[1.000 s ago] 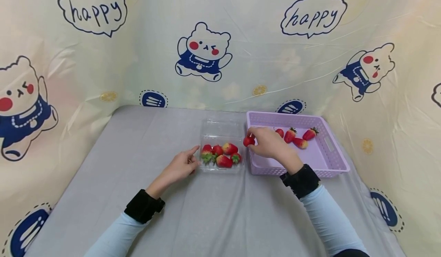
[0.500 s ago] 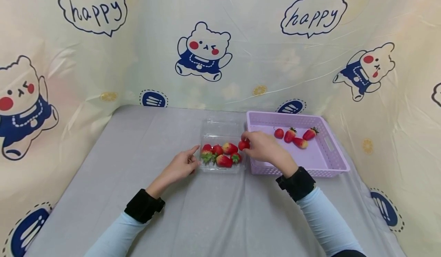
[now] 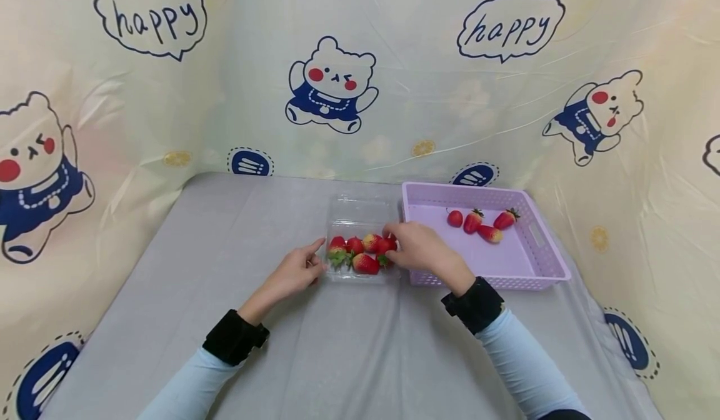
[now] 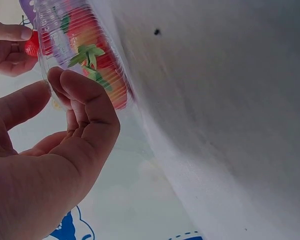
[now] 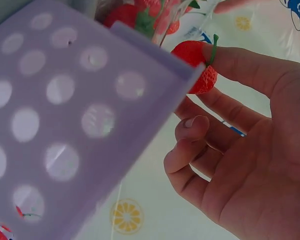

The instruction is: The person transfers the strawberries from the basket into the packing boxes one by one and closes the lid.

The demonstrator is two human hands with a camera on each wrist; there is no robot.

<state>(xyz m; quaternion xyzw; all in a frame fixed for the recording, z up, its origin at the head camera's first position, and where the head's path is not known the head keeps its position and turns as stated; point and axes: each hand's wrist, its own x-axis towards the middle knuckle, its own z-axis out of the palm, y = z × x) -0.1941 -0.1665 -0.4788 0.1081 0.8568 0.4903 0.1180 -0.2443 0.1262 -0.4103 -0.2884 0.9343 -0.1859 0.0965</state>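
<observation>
Okay, nearest: light-blue sleeves with black wristbands are reaching in over the gray-cloth desk. Left hand is pinching the left edge of a clear plastic clamshell between thumb and fingers. Right hand is pinching a red strawberry with a green stem; that berry is hovering at the clamshell's right end, just beside or touching the fruit inside, can't tell which. Packed strawberries, red with yellowish patches, are lying in the tray half; its clear lid is lying back behind them. Just right, a lilac perforated basket is holding four loose strawberries toward its far side. Farthest, a cream curtain is showing cartoon bears, blue badges and "happy" bubbles.
</observation>
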